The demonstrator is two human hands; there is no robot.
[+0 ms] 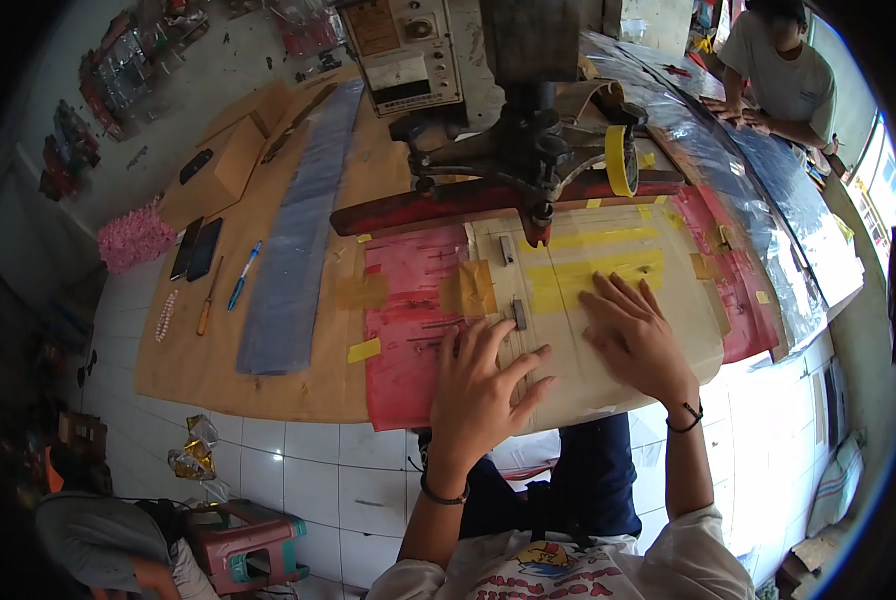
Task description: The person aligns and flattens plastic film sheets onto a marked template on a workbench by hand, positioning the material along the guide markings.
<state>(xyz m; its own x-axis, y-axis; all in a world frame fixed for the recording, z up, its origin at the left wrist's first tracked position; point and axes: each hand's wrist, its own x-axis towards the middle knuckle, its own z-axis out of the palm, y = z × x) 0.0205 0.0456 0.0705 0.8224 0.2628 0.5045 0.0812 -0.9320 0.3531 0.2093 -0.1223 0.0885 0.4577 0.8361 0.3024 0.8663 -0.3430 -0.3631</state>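
Observation:
My left hand [483, 390] has its fingers spread over the near left part of a cream-coloured sheet [608, 380] and the edge of a red sheet [398, 350]. Its fingertips are near a small grey metal bar [519, 314]. Another small grey bar [508, 250] lies further back. My right hand [633, 335] lies palm down on the cream sheet, fingers stretched out, beside a strip of yellow tape [558, 285]. Neither hand grips anything. Above the sheets hangs a black machine head [538, 150] with a long red bar [398, 213] under it.
A yellow tape roll [621, 160] hangs on the machine. On the left of the brown table are a clear bluish plastic strip [298, 250], a pen [245, 275], an awl-like tool [209, 297], phones [204, 248] and a box [223, 165]. Another person [783, 75] works at the far right.

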